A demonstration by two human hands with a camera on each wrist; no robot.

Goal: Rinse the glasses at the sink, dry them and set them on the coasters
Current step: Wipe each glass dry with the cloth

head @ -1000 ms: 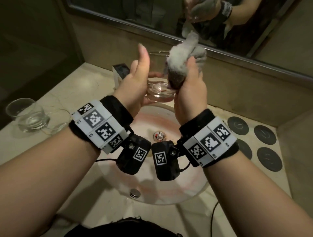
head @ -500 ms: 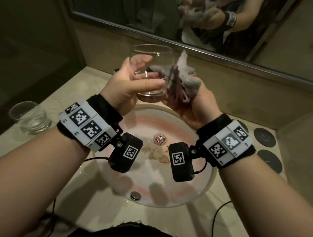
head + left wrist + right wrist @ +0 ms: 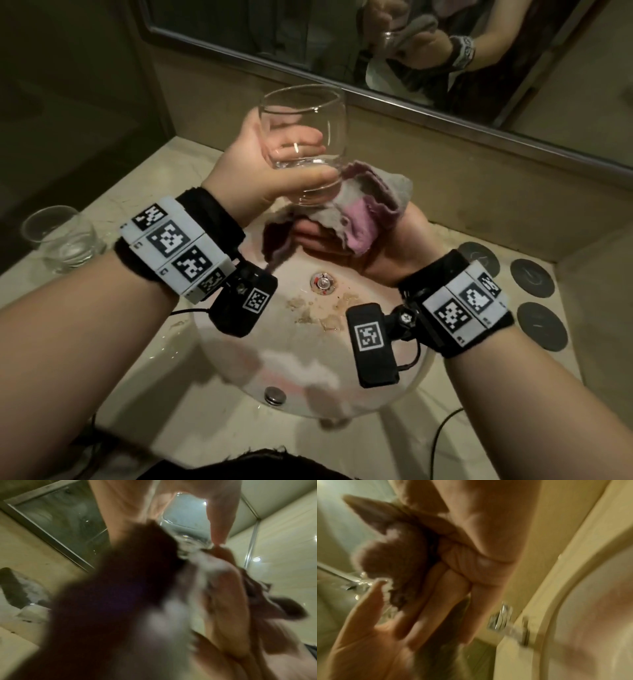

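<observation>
Above a round sink (image 3: 416,373), a person's left hand (image 3: 260,171) is gripping a clear stemless glass (image 3: 308,137) near its base, thumb across the front and fingers curling round the far side, showing through the wall. The glass is tilting slightly, mouth up, and is being held over the basin. Just below it, the right hand (image 3: 376,250) is lying palm up, cupping a grey and pink cloth (image 3: 363,209); the fingers are curling round its folds, and the bunched cloth is touching the underside of the glass. From the left wrist view, the thick glass base (image 3: 190,539) is showing between thumb and fingers, though motion blur is hiding most else. From the right wrist view, the fingers (image 3: 458,563) are closing on the cloth, also blurred.

Beyond the hands, a second glass (image 3: 61,240) is standing upright on the marble counter (image 3: 164,178) to the left, well apart from the sink. Dark round coasters (image 3: 532,277) are lying on the counter to the right. A metal drain (image 3: 322,283) is sitting in the basin's middle, with brownish specks beside it. A mirror (image 3: 274,31) is running along the wall behind, reflecting the hands and cloth.
</observation>
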